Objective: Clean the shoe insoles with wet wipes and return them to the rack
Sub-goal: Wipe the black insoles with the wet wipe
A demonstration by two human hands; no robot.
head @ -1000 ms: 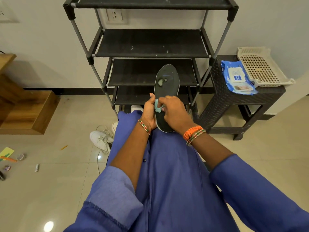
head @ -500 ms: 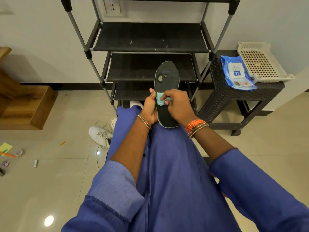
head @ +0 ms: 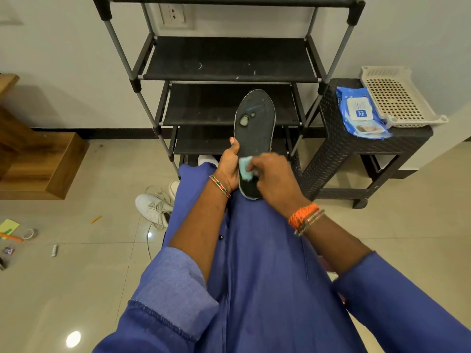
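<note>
While the left hand point(head: 229, 164) grips the black insole point(head: 254, 123) by its near edge, thumb curled over the rim, the insole stands tilted up off the lap with its heel end close to the blue trousers point(head: 254, 263). That hold looks meant to brace it so the wiping surface faces the person and does not flex away under pressure. The right hand point(head: 275, 174) has its fingers curled down on a pale teal wet wipe point(head: 245, 168), pinching and pressing it flat against the lower part of the insole, right beside the left thumb. 2 grey worn patches show higher up near the toe, well apart from the wipe, so the upper part probably still needs attention.

Behind the insole stands the black shoe rack point(head: 229, 62); its visible shelves carry no insoles. On the dark wicker side table point(head: 344, 149) to the right lies a blue pack of wipes point(head: 359, 113), lid shut as far as can be told, touching a cream perforated tray point(head: 397, 98) in which nothing can be seen. A white sneaker point(head: 153, 207) lies on the tiled floor beside the left leg.
</note>
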